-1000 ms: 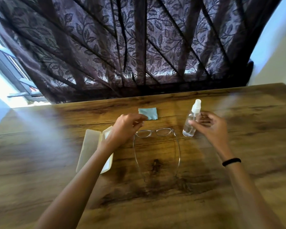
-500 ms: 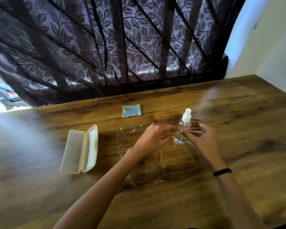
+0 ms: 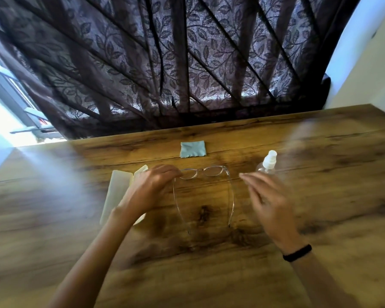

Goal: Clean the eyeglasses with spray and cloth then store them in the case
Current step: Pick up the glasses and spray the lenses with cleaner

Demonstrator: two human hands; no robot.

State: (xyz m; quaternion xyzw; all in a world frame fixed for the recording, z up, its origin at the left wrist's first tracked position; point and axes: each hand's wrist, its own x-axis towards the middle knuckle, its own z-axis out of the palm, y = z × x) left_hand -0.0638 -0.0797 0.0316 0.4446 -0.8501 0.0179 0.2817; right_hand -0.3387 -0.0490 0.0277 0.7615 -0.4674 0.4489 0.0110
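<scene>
Clear-framed eyeglasses (image 3: 211, 172) lie on the wooden table (image 3: 209, 274), lenses away from me and temples unfolded toward me. My left hand (image 3: 151, 187) curls its fingertips around the left end of the frame. My right hand (image 3: 269, 201), blurred, hovers with straight fingers just in front of the clear spray bottle (image 3: 268, 163), apart from it. The bottle stands upright to the right of the glasses. A small blue cloth (image 3: 192, 148) lies flat beyond the glasses. The pale case (image 3: 117, 192) lies open on the left, partly hidden by my left wrist.
A dark leaf-patterned curtain (image 3: 187, 63) hangs behind the table's far edge. A white wall (image 3: 369, 74) stands at the right, and a bright window (image 3: 0, 107) at the left. A black band (image 3: 297, 253) circles my right wrist.
My right hand has let go of the spray bottle and drawn back toward me. My left hand moved from the right side of the glasses to their left end.
</scene>
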